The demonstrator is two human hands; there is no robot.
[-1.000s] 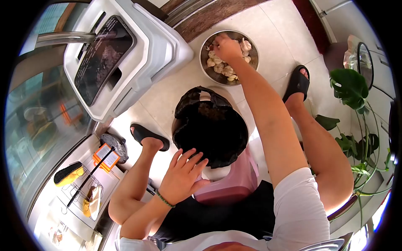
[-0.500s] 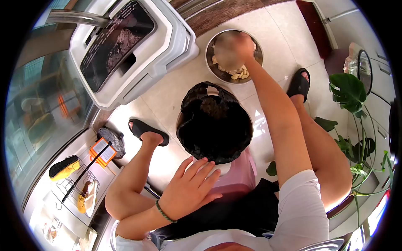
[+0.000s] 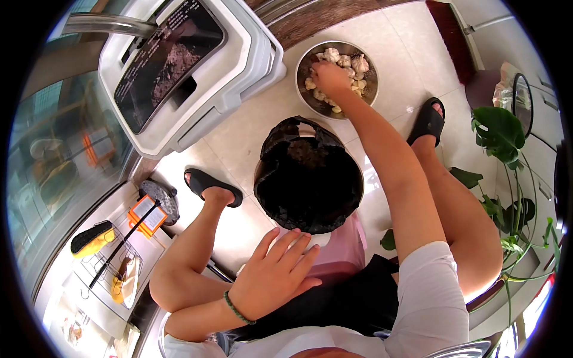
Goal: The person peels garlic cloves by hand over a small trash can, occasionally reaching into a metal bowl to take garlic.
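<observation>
My right hand (image 3: 331, 79) is down inside a round metal bowl (image 3: 375, 89) with a perforated wall. Its fingers are bent inward at the bowl's left side, and whatever they grip is hidden. Whole garlic bulbs (image 3: 359, 64) lie beyond the hand, and loose garlic cloves (image 3: 336, 109) lie along the near side. Palm down, my left hand (image 3: 268, 280) hovers over my lap with its fingers spread. Its fingertips are near the rim of a bin lined with a black bag (image 3: 307, 197). A small pale bit (image 3: 241, 269) shows beside that hand, too little of it visible to name.
Some brown scraps (image 3: 305, 154) lie in the bag's far part. A pink plastic piece (image 3: 343, 253) is under the bin's near side. A white-grey appliance (image 3: 239, 77) stands left of the bowl, a broom (image 3: 450, 42) at the back right, and a leafy plant (image 3: 498, 134) at right.
My right hand, smeared by motion before, has moved slightly left in the bowl and now shows clearly, with more garlic bulbs in sight. My left hand has barely shifted.
</observation>
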